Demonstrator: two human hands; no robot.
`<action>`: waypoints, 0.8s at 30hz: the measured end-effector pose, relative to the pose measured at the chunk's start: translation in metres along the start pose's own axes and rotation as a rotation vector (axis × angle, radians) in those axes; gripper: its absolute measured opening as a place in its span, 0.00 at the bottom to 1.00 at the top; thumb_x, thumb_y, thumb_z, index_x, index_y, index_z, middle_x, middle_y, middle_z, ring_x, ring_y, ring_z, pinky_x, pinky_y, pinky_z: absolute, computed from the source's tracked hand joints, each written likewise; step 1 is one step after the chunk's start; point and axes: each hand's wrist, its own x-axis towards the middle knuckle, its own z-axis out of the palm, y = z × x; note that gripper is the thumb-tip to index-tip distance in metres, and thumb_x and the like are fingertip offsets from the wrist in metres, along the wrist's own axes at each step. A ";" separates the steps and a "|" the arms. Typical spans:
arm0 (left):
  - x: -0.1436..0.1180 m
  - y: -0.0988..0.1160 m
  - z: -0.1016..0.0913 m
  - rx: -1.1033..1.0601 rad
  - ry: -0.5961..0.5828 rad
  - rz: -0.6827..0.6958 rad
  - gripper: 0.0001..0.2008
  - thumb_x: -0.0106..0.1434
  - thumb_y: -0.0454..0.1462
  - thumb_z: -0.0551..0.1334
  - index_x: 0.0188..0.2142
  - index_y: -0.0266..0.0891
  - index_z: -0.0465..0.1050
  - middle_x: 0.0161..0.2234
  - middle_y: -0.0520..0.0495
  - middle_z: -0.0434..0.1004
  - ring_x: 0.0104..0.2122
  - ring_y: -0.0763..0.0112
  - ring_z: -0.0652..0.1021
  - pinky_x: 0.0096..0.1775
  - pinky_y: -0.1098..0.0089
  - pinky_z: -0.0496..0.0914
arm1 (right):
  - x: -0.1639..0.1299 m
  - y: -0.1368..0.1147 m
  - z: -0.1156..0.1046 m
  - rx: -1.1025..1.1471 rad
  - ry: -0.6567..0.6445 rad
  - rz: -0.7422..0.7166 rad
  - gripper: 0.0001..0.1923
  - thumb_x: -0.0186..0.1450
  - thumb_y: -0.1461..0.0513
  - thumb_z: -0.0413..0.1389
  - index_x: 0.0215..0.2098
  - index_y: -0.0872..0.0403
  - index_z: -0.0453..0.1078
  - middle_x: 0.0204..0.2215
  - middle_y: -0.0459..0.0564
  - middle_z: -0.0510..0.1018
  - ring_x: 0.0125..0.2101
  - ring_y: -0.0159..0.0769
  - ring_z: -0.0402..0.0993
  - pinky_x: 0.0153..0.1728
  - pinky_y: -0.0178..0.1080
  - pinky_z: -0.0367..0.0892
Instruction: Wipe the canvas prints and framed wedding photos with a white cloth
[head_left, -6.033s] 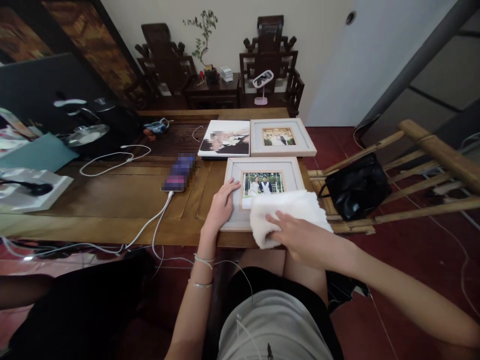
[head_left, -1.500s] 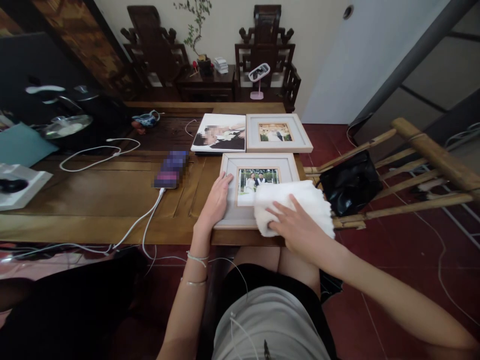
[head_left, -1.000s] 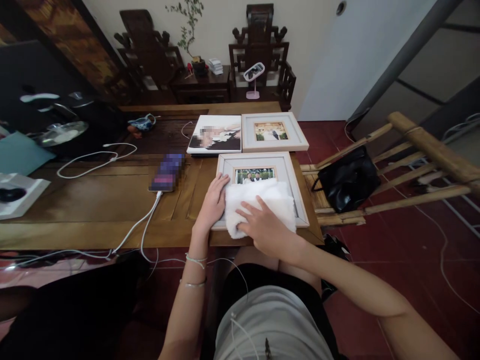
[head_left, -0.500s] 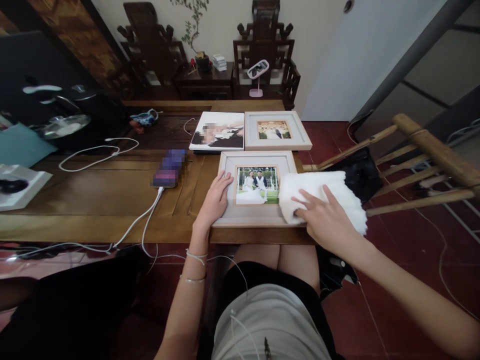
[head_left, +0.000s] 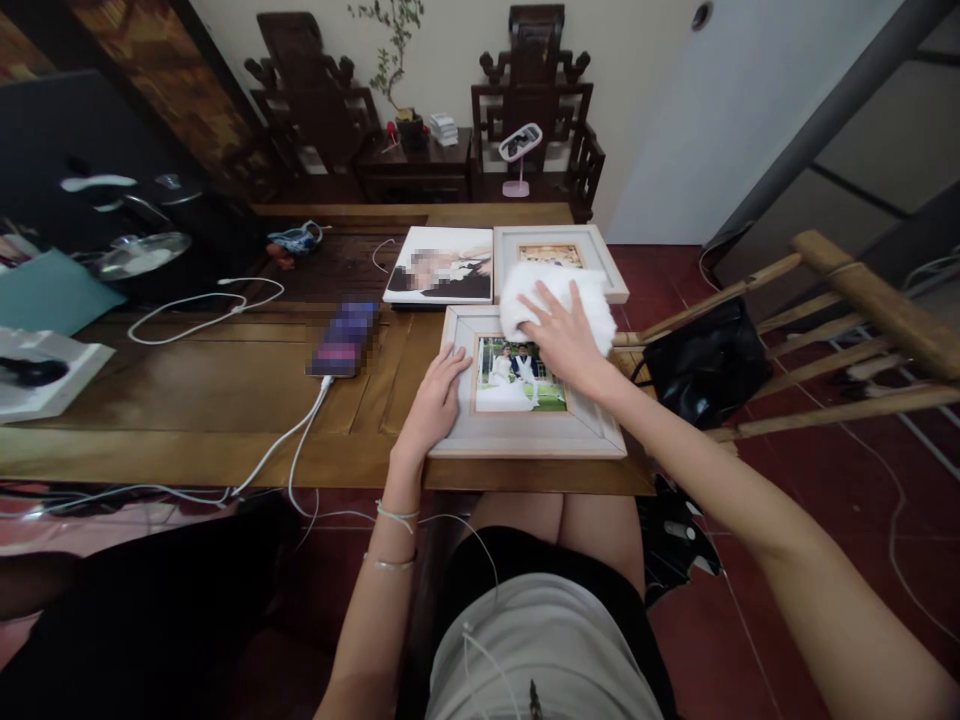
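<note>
Two flat hands: right (head_left: 564, 338) presses cloth (head_left: 551, 290), left (head_left: 437, 396) steadies frame (head_left: 525, 438) on table (head_left: 187, 390).

**Soft indoor light, wide-angle warp**

Light was dim to moderate, diffuse, with no hard shadows on the table (head_left: 187, 390). The wall (head_left: 465, 40) at the back was the brightest area. The cloth (head_left: 551, 295) read near-white, close to overexposed. The lower left corner fell almost black. A pale sheen lay on the pot lid (head_left: 135, 255). Straight edges bowed toward the borders: the bamboo poles (head_left: 862, 300) splayed. The phone (head_left: 345, 338) and one photo (head_left: 442, 265) carried pixelated patches. Focus held across the centre; corners were softer.
</note>
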 end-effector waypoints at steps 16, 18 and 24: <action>0.000 0.001 0.001 -0.032 0.021 -0.038 0.18 0.68 0.30 0.49 0.52 0.39 0.70 0.59 0.40 0.69 0.65 0.63 0.60 0.63 0.48 0.56 | -0.017 0.040 0.000 -0.024 -0.208 0.083 0.25 0.59 0.77 0.47 0.47 0.55 0.75 0.56 0.53 0.73 0.63 0.52 0.57 0.60 0.68 0.47; 0.000 0.002 0.000 -0.038 0.030 -0.042 0.18 0.68 0.30 0.48 0.52 0.39 0.70 0.59 0.41 0.69 0.64 0.62 0.60 0.63 0.49 0.57 | -0.031 0.048 -0.003 -0.046 -0.220 0.087 0.25 0.58 0.78 0.47 0.46 0.55 0.76 0.56 0.53 0.73 0.62 0.51 0.57 0.59 0.66 0.48; -0.001 0.005 -0.001 -0.042 0.044 -0.052 0.17 0.68 0.30 0.49 0.52 0.38 0.70 0.58 0.40 0.71 0.64 0.62 0.61 0.63 0.48 0.58 | -0.080 0.017 -0.030 -0.036 -0.267 -0.007 0.22 0.56 0.76 0.49 0.42 0.56 0.77 0.58 0.54 0.71 0.61 0.53 0.59 0.59 0.59 0.55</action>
